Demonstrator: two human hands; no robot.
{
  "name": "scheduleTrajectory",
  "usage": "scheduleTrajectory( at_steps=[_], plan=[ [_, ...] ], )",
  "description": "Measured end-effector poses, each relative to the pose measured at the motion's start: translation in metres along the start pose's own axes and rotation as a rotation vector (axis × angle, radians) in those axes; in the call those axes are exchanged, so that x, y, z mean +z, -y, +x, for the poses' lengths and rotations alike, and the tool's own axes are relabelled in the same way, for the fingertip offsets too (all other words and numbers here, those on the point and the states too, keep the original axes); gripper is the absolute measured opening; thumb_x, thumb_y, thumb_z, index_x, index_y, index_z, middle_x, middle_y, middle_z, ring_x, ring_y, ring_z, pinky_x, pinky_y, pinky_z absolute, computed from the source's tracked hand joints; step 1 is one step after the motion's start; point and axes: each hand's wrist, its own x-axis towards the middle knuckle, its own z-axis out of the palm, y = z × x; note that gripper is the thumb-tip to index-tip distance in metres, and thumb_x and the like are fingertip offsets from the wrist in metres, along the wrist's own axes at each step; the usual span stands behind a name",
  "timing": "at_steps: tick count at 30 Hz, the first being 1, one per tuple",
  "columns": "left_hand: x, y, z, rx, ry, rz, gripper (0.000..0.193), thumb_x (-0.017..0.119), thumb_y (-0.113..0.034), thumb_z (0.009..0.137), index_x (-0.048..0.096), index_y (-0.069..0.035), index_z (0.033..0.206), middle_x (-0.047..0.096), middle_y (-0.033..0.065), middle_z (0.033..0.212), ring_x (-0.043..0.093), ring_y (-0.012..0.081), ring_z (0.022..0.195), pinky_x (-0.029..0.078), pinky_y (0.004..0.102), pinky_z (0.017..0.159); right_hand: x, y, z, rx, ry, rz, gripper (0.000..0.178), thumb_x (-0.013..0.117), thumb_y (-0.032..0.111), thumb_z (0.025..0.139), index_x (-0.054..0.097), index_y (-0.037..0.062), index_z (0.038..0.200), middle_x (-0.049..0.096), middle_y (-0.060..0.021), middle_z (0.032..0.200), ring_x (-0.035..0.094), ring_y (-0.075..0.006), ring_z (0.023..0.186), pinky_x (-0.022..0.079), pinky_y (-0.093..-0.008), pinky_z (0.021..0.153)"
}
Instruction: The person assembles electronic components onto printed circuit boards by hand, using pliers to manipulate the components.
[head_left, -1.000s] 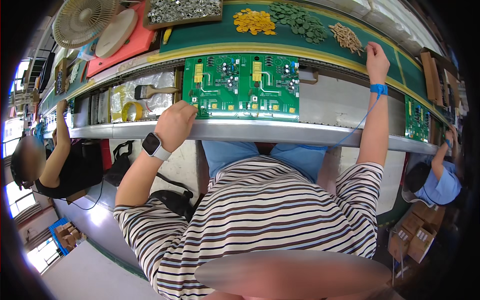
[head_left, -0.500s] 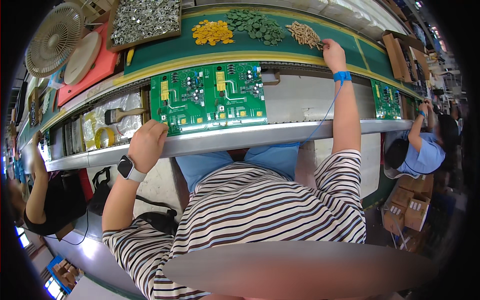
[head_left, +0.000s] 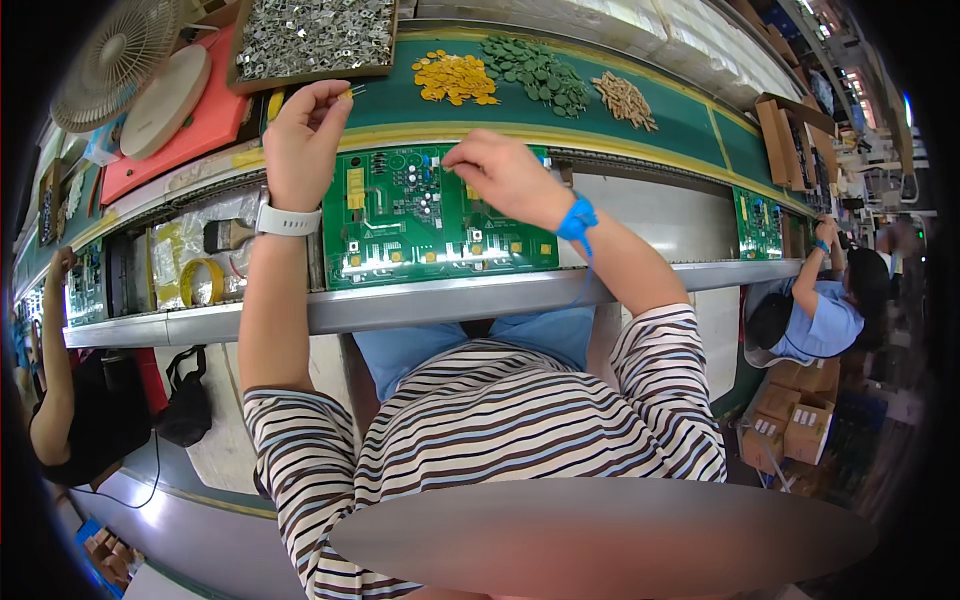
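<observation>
My left hand is raised over the left end of the green circuit board, by the tray of metal parts. Its thumb and fingertips pinch a small yellow disc component with thin wire leads. My right hand, a blue strap on its wrist, bends over the far middle of the board. Its fingertips are closed near the board's surface; whatever they hold is too small to make out. Part of the right half of the board is hidden under this hand. Beyond lie piles of yellow disc components, green disc components and tan cylindrical components.
A tray full of small metal parts stands at the back left, near a fan. A brush and a yellow tape roll lie left of the board. A metal rail runs along the front. Co-workers sit on both sides.
My left hand has risen from the board's near left corner and now pinches a yellow disc component. My right hand has come from the tan pile down and left over the board.
</observation>
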Motion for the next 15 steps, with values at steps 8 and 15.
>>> scheduleTrajectory(
  at_steps=[8,15],
  plan=[
    [-0.001,0.013,-0.011,0.019,0.107,0.089,0.015,0.057,-0.006,0.083,0.058,-0.002,0.098,0.065,0.0077,0.082,0.062,0.0124,0.07,0.048,0.0231,0.063,0.016,0.001,0.009,0.235,0.112,0.055,0.013,0.059,0.007,0.077,0.059,0.001,0.088,0.059,-0.0117,0.078,0.059,-0.0235,0.068,0.047,-0.0326,0.063],
    [-0.001,0.01,-0.015,0.094,0.105,0.132,0.015,0.058,-0.006,0.083,0.058,-0.003,0.097,0.065,0.0079,0.08,0.063,0.0149,0.068,0.049,0.0242,0.062,0.017,0.001,0.008,0.224,0.106,0.027,0.011,0.06,0.006,0.076,0.059,0.0008,0.086,0.059,-0.0114,0.076,0.058,-0.0219,0.065,0.047,-0.0314,0.06]
  ],
)
